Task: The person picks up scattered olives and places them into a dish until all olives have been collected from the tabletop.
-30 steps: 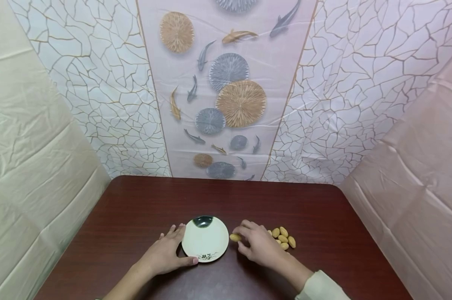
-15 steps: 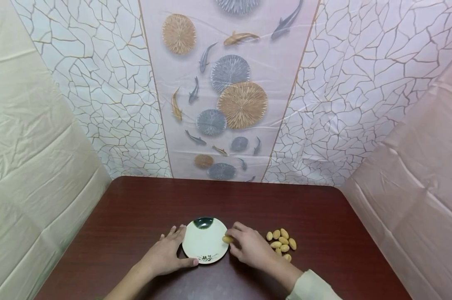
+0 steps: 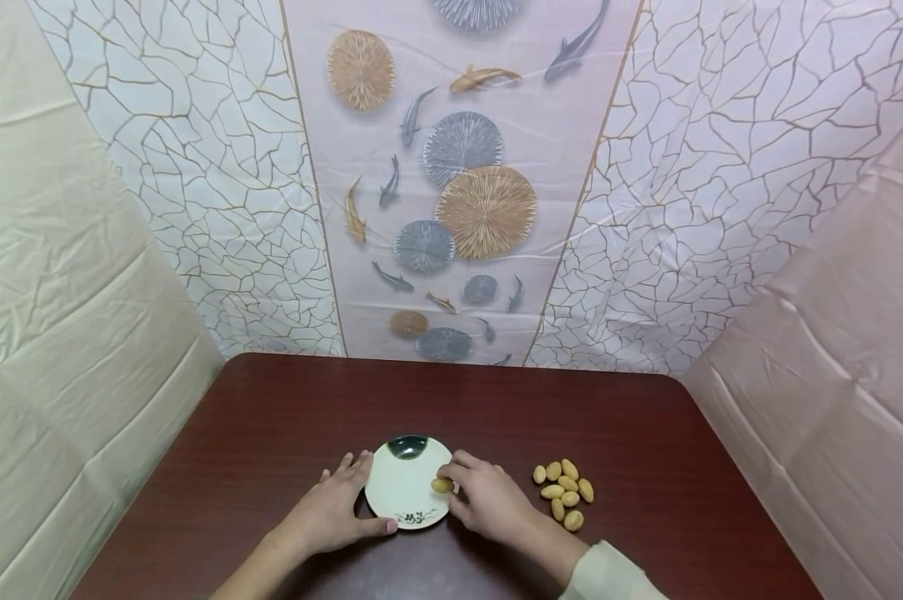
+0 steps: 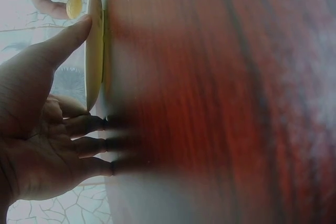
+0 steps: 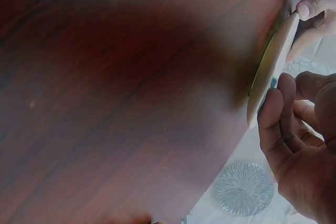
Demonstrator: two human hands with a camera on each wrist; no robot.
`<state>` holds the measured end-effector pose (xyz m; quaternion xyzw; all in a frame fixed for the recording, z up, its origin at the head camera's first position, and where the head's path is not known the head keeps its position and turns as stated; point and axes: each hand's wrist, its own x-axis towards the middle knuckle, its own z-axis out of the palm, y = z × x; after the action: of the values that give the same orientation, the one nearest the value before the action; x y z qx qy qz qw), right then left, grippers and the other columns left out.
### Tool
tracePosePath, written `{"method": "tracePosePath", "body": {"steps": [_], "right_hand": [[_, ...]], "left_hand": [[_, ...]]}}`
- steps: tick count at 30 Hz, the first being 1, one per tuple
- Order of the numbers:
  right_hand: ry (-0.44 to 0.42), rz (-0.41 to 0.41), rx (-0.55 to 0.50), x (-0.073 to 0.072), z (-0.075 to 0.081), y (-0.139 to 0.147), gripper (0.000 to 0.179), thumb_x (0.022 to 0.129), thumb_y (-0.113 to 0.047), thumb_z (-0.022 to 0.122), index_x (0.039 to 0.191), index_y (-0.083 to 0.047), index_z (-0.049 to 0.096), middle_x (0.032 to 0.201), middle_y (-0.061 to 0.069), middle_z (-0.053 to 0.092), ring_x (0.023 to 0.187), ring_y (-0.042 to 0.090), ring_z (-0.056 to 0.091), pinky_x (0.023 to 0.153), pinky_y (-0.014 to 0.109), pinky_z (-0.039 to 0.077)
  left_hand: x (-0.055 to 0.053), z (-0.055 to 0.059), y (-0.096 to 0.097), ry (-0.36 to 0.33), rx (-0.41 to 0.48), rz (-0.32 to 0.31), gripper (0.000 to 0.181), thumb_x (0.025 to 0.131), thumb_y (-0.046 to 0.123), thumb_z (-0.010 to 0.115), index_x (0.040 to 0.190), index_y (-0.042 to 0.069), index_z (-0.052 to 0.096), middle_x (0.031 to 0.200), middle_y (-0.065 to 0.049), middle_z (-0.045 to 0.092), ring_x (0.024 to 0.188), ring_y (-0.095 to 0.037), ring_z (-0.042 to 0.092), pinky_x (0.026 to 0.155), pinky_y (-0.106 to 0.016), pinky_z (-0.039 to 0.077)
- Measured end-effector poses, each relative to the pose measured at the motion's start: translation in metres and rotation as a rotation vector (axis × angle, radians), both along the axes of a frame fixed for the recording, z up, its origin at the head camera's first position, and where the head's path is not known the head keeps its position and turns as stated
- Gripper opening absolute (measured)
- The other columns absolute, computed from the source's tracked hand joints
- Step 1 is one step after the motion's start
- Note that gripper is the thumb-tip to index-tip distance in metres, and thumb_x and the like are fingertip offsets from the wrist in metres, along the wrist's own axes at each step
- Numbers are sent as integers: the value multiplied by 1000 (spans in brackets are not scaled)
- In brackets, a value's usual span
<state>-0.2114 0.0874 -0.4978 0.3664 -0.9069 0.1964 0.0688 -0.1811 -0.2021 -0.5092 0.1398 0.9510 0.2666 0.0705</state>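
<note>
In the head view, the left hand (image 3: pixel 333 507) has thumb and fingers spread apart at the left rim of the plate (image 3: pixel 405 477), and the right hand (image 3: pixel 491 500) pinches a yellow oval (image 3: pixel 441 485) over the plate's right side, with other ovals (image 3: pixel 568 484) on the table (image 3: pixel 609 417) farther right. The left wrist view shows the left thumb touching the rim and the oval just clear of the plate. In the right wrist view, the right hand's curled fingers hide the oval beside the plate.
</note>
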Motion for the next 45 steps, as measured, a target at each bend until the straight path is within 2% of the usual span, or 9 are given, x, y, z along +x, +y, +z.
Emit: {"method": "tracePosePath", "body": {"steps": [18,26,31,36,45], "right_hand": [[13,-3,-6,2,-3,-8,25,93,-6,82,117,-11,79,109,-3,70,68,0,51,58,22,47],[-5,15,-26,4,-4,-9,24,94,-5,82,117,-11,79,110,-2,71,69,-1,51,57,21,46],[-32,8,-11,4,-4,-9,24,95,-8,81,119,-11,78,113,-2,71,71,-1,52,58,21,48],[-82,-18,-2,7,-3,-8,32,96,-14,81,128,-9,77,121,1,70,69,-2,51,59,22,48],[-78,-42,17,6,-1,-4,35,97,-21,82,130,-12,76,121,-2,68,72,-1,53,63,26,50]], "left_hand": [[2,2,1,25,14,-12,122,84,67,87,166,-9,39,172,-30,42,162,-55,36,128,-77,34],[2,-1,0,5,16,-2,123,84,68,87,168,-7,37,174,-28,41,164,-53,34,130,-75,32],[0,-4,-1,8,13,0,124,84,69,87,168,-6,37,174,-28,41,164,-53,35,129,-75,33],[0,-5,-1,5,13,-1,124,83,70,87,168,-6,38,174,-27,42,164,-53,35,129,-76,33],[0,-6,-2,1,11,1,124,84,70,86,169,-5,37,175,-26,41,165,-52,34,130,-75,32]]}}
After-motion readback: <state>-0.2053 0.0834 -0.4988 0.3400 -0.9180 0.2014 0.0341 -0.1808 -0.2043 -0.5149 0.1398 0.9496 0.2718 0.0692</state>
